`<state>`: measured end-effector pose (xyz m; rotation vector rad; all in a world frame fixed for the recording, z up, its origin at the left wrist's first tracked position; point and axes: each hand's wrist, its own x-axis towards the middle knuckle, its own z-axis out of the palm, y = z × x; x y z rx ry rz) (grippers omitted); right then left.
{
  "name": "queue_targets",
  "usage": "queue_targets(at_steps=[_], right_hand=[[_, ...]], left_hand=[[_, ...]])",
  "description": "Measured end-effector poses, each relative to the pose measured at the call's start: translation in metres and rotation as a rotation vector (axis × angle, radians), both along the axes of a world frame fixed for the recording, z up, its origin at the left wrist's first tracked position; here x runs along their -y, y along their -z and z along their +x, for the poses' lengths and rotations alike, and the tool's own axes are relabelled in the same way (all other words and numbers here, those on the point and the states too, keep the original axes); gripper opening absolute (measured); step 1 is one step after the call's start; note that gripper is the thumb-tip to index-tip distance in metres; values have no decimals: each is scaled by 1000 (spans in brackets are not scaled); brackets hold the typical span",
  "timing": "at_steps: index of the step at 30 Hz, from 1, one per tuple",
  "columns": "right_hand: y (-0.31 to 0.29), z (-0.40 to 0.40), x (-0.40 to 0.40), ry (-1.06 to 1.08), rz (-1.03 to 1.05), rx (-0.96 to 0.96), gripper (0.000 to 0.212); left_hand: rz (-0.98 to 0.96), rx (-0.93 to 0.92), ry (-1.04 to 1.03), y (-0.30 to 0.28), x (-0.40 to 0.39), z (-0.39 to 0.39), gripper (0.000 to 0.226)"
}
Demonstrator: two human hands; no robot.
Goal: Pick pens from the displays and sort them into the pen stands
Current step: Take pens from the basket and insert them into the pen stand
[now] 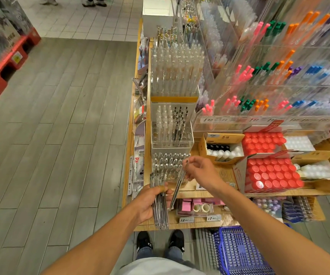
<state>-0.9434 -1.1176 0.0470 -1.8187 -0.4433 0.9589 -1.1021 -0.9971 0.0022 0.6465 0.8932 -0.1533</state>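
Your left hand (152, 203) grips a bundle of clear pens (160, 207), fingers curled round it, at the shelf edge (200, 194). Your right hand (200, 169) pinches a single pen (177, 187), held tilted just in front of the nearest pen stand (168, 165), which is already full of pens. A blue basket (239, 253) sits on the floor by your shoes.

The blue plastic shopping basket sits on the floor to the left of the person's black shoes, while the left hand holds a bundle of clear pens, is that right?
Not quite. The head view shows the blue plastic shopping basket on the floor to the right of the black shoes, not the left. The left hand does hold the bundle of clear pens.
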Motion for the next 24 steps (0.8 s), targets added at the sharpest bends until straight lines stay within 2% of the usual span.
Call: queue_targets(at_steps=[3,7,13,19,24], right_hand=[[-3,10,6,-11,34,294,6],[0,17,13,-99,42,605,9],[16,17,17,-251,-70,723,14],[25,14,18,-283,-128,744,18],[32,11,17,-333,-175,872,17]], left_hand=[[29,-60,-47,3,-1,-3,13],[40,-106,-51,4,-3,-8,15],[35,-95,-49,2,-2,-5,16],[22,-67,-65,-3,-1,-3,16],[8,-69,-74,-2,-2,-3,19]])
